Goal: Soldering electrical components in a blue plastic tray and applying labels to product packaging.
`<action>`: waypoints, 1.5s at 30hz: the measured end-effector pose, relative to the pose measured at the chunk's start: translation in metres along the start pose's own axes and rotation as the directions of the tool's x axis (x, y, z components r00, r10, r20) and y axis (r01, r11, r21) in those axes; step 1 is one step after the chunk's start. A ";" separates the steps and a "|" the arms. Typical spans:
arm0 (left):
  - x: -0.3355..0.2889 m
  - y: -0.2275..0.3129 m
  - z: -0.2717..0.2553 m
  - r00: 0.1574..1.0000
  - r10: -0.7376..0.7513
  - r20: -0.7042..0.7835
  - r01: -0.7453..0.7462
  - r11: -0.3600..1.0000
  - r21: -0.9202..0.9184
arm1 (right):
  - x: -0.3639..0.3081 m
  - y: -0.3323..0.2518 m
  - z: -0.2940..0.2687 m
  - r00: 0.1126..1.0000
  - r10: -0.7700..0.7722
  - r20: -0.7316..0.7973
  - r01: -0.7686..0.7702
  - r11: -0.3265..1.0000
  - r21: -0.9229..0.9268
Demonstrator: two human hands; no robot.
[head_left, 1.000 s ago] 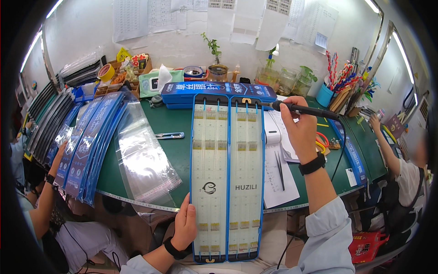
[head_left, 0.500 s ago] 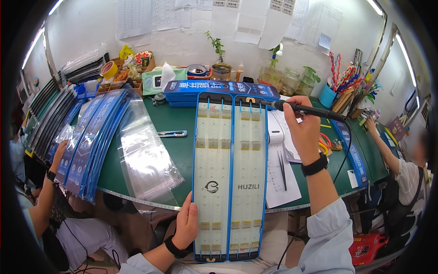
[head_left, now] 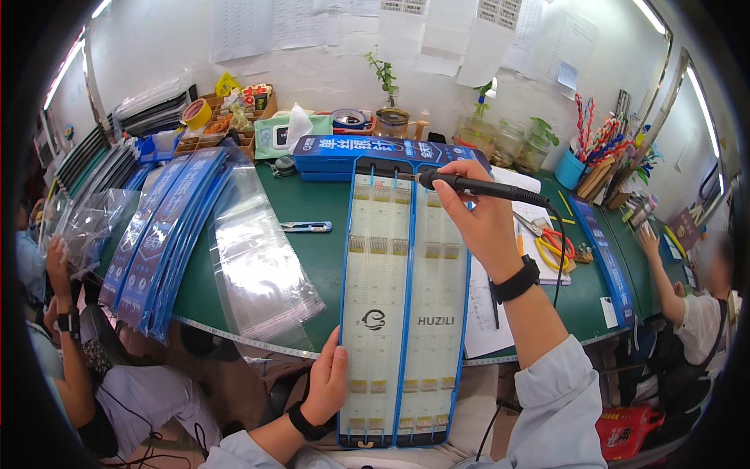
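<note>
Head view: left hand fingers grasping long blue-framed clear plastic pack; right hand clenched round black soldering iron at top edge; sealing apparently just starting.

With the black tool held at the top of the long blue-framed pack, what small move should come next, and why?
Probably lower the tip of the black corded tool onto the top edge of the long blue-framed pack. The right hand holds the tool pen-like with its tip right at that edge near the centre rib, while the left hand steadies the pack's lower left side. Whether the tip already touches cannot be told.
</note>
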State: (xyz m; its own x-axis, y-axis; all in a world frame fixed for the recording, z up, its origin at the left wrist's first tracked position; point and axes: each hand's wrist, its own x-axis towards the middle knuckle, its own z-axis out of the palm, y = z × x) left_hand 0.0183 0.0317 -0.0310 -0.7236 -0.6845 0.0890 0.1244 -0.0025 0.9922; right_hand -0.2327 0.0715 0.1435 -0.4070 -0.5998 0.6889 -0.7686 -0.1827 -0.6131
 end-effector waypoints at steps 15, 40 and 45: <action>0.001 0.002 0.001 0.999 0.017 0.027 -0.016 0.999 -0.029 | 0.003 0.003 0.003 0.999 -0.010 -0.034 0.008 0.999 -0.041; 0.000 0.003 0.001 0.999 0.031 0.020 -0.031 1.000 0.000 | -0.001 0.000 0.003 1.000 0.012 0.002 -0.012 1.000 -0.024; 0.000 0.002 0.001 1.000 0.026 0.016 -0.026 1.000 0.006 | -0.001 0.000 0.007 0.999 0.029 -0.027 -0.029 1.000 0.000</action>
State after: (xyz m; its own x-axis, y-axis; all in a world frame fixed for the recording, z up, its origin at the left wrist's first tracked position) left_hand 0.0177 0.0319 -0.0292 -0.7307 -0.6728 0.1159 0.1387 0.0199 0.9901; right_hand -0.2283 0.0666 0.1397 -0.4420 -0.5834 0.6814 -0.7567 -0.1653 -0.6325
